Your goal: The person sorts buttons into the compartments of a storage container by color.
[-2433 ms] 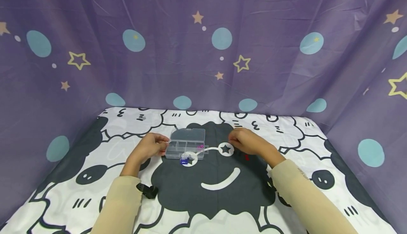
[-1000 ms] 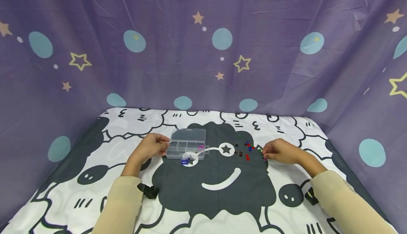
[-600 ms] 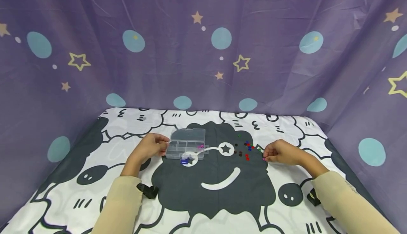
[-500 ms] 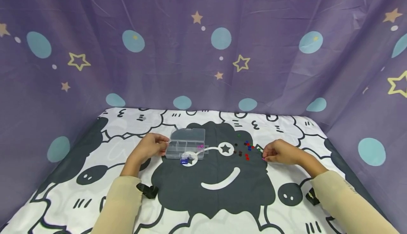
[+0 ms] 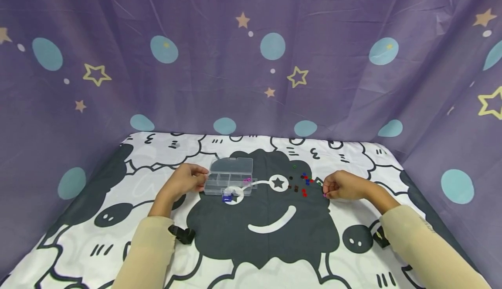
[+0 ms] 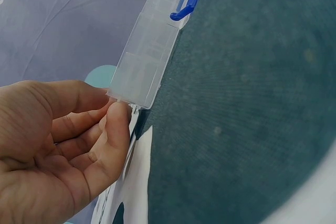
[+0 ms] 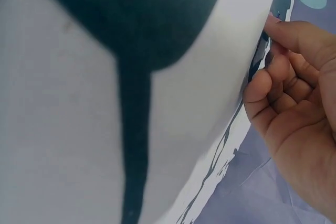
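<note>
The left hand (image 5: 184,180) pinches the box (image 5: 235,165), pink beads (image 5: 249,179) in, other beads (image 5: 305,195) left outside; right hand (image 5: 343,186) curled, hold unclear.

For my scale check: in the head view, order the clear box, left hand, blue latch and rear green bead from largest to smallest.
1. Clear box
2. Left hand
3. Blue latch
4. Rear green bead
</note>
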`<action>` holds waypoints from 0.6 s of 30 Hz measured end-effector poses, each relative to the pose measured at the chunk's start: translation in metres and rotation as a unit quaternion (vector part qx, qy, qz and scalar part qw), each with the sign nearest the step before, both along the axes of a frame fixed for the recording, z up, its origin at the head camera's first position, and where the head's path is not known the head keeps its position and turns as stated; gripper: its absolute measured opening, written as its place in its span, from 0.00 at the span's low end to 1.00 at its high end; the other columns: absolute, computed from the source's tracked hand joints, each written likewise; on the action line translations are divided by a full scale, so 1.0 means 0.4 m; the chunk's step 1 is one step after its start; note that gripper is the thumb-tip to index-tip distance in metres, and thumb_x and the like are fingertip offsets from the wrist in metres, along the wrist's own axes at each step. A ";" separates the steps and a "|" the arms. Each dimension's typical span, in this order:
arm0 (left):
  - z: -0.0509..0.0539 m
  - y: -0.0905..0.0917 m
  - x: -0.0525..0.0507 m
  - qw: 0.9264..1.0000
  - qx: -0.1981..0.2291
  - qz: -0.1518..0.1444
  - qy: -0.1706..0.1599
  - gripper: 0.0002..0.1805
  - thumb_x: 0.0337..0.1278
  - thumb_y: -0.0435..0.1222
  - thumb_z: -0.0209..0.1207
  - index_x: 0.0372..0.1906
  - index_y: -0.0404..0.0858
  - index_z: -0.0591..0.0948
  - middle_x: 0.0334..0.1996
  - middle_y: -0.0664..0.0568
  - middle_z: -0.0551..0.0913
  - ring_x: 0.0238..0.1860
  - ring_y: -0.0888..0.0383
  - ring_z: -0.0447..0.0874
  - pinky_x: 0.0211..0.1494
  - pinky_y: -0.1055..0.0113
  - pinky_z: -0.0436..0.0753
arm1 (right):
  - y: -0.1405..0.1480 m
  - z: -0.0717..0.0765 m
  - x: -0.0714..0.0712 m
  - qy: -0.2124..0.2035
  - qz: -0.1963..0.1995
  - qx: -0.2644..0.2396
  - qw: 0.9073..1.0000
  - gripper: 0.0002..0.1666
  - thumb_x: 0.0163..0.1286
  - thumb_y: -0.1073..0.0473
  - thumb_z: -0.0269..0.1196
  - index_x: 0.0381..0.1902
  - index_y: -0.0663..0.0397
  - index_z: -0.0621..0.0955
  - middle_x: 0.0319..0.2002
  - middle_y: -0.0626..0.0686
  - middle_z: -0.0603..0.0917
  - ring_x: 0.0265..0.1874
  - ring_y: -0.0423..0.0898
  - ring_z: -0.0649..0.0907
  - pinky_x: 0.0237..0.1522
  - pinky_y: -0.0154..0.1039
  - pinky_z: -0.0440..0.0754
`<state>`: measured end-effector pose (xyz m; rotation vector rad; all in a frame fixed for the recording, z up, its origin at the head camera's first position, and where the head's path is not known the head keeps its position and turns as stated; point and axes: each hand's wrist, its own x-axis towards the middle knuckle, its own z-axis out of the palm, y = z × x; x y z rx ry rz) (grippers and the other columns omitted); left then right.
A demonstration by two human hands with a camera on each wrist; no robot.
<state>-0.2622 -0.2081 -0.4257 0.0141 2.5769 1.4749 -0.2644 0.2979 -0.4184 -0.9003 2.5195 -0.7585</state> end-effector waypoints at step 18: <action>0.001 0.002 0.000 1.000 -0.005 0.004 0.001 0.15 0.71 0.29 0.59 0.57 0.27 0.81 0.37 0.41 0.82 0.31 0.57 0.84 0.35 0.65 0.89 | 0.006 0.001 0.015 0.014 0.013 -0.002 1.000 0.09 0.64 0.72 0.62 0.33 0.54 0.82 0.24 0.41 0.77 0.23 0.35 0.74 0.27 0.30 0.73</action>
